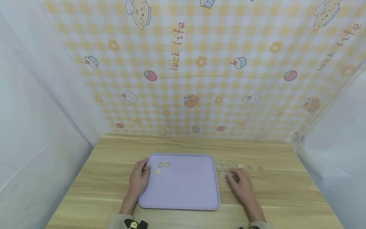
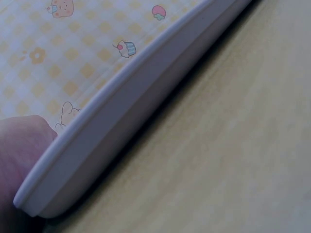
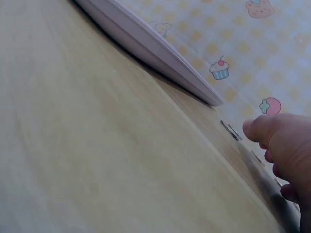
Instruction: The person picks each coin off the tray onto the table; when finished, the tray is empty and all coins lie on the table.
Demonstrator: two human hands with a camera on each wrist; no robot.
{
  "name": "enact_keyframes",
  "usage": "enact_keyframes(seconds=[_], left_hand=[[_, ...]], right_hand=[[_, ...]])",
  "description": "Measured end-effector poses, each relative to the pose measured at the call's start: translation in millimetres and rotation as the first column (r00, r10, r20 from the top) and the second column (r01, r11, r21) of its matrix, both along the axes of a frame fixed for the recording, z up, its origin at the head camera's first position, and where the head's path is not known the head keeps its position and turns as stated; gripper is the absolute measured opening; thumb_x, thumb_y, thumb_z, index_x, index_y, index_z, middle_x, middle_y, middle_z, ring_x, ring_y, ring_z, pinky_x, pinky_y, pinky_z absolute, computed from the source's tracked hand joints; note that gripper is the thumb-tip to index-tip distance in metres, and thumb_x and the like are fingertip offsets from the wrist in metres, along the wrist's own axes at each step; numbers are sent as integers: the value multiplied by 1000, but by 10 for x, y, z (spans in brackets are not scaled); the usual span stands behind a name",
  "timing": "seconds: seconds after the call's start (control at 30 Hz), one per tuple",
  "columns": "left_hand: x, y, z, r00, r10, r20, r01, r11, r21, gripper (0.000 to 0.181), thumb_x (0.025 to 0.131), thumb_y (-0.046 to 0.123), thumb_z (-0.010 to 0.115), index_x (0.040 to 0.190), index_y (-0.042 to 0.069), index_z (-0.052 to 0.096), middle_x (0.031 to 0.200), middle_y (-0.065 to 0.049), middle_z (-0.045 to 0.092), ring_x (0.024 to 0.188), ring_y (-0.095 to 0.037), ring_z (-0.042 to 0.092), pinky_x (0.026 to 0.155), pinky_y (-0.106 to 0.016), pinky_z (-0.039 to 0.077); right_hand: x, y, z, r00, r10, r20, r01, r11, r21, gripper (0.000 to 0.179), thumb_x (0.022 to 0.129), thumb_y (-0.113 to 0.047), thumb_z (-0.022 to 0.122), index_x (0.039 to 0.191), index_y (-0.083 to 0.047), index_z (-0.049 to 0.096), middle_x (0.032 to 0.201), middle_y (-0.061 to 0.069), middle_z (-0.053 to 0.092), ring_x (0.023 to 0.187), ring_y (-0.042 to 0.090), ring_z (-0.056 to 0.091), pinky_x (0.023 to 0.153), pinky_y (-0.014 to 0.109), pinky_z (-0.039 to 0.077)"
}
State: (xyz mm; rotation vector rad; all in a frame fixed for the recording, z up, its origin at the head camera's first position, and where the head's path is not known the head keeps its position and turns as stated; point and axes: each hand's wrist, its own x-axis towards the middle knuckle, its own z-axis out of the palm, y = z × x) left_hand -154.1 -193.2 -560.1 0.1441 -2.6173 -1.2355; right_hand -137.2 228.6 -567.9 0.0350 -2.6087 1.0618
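Note:
A lilac tray (image 1: 183, 187) lies on the table. My left hand (image 1: 139, 178) grips its left side, the thumb over the rim; in the left wrist view part of the hand (image 2: 24, 150) shows at the near end of the rim. Three gold-coloured coins (image 1: 161, 164) lie in the tray's upper left. My right hand (image 1: 241, 184) is low over the table right of the tray, fingers bent and thumb and index finger apart. At its fingertips is a silvery coin (image 1: 229, 174), with another coin (image 1: 223, 174) just to the left.
Behind the right hand, a row of several coins (image 1: 221, 164) runs rightward, one of them a gold-coloured coin (image 1: 240, 166). A checked cloth (image 1: 200, 79) hangs along the back of the wooden table (image 1: 94, 178). White sheets (image 1: 34, 105) stand at both sides.

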Motion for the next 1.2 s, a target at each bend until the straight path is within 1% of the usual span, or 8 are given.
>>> enact_keyframes(seconds=[0.07,0.13,0.23,0.37,0.67,0.77,0.97,1.2], left_hand=[[1,-1,-2,1000,1,1,-1,1000,-4,39,101,18,55,138,2,56,115,-9,60,95,-17,55,81,-30,51],[4,-1,0,1000,0,-1,0,1000,-3,39,101,17,55,138,2,56,114,-9,60,95,-17,55,81,-30,51],[5,1,10,1000,0,-1,0,1000,2,39,101,17,55,137,2,56,116,-9,60,95,-17,55,81,-31,52],[5,0,11,1000,2,1,-2,1000,5,39,101,17,55,137,2,56,117,-10,60,96,-18,56,82,-31,52],[10,2,10,1000,5,13,-5,1000,5,40,102,18,54,138,3,55,119,-9,60,98,-18,56,83,-32,51],[8,12,14,1000,7,-2,-7,1000,3,39,101,17,55,137,2,56,117,-9,60,97,-18,56,82,-32,51],[7,24,3,999,15,-42,-16,1000,-7,38,100,14,57,135,0,58,113,-10,61,93,-17,55,77,-26,50],[7,14,10,1000,14,-15,-14,1000,5,38,101,15,56,136,2,57,117,-10,61,97,-19,57,81,-30,51]], right_hand=[[12,26,4,1000,-15,9,15,1000,15,29,87,-22,77,111,-7,70,107,6,67,100,21,60,94,48,50],[21,42,15,999,-23,23,22,999,26,29,87,-22,77,111,-6,70,107,7,66,102,23,60,96,49,50],[29,58,20,999,-18,29,17,999,33,31,88,-23,76,111,-4,70,110,10,65,108,29,59,100,53,47],[30,65,11,999,-14,41,12,999,42,30,88,-22,75,110,-4,70,110,11,64,111,31,56,102,55,44],[30,58,2,1000,-12,21,10,998,67,28,89,-20,74,111,-2,71,109,11,64,107,29,56,97,53,48],[29,60,-2,1000,-12,18,11,997,71,28,89,-19,74,110,-2,71,108,10,64,107,29,56,97,53,48],[18,59,-14,999,-23,25,21,997,79,27,89,-18,75,110,-2,72,106,9,63,106,27,56,97,51,48],[24,26,6,999,-41,-14,43,993,107,25,88,-17,75,107,-1,73,102,7,64,99,23,54,90,46,48]])
